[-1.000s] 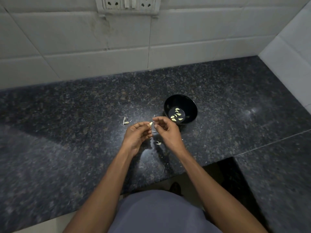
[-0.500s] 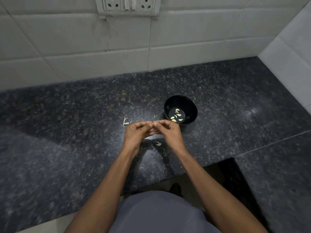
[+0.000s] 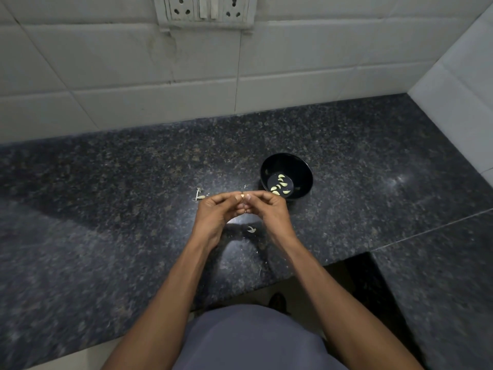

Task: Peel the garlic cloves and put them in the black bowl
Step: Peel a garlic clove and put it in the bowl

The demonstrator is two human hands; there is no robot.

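1. I am standing at the dark granite counter (image 3: 106, 222), forearms reaching forward over its near edge.
2. A shed scrap of garlic skin (image 3: 251, 230) is lying on the stone just below my hands; more bits (image 3: 199, 194) are sitting to the left of my knuckles.
3. My left hand (image 3: 216, 214) and right hand (image 3: 269, 212) are meeting fingertip to fingertip above the counter, both curled and pinching one garlic clove (image 3: 242, 196) between them. Only a pale sliver of it is showing, so I cannot tell how much skin is left on it.
4. Technique note: I am judging the left should be steadying the clove while the right thumbnail lifts skin from the tip; a light pinch, or the clove may squirt out.
5. Just beyond my right hand the black bowl (image 3: 301, 166) is standing upright, with several peeled cloves (image 3: 280, 185) resting in its bottom.
6. Farther back, white wall tiles (image 3: 133, 76) and a socket plate (image 3: 205, 12) are filling the view.
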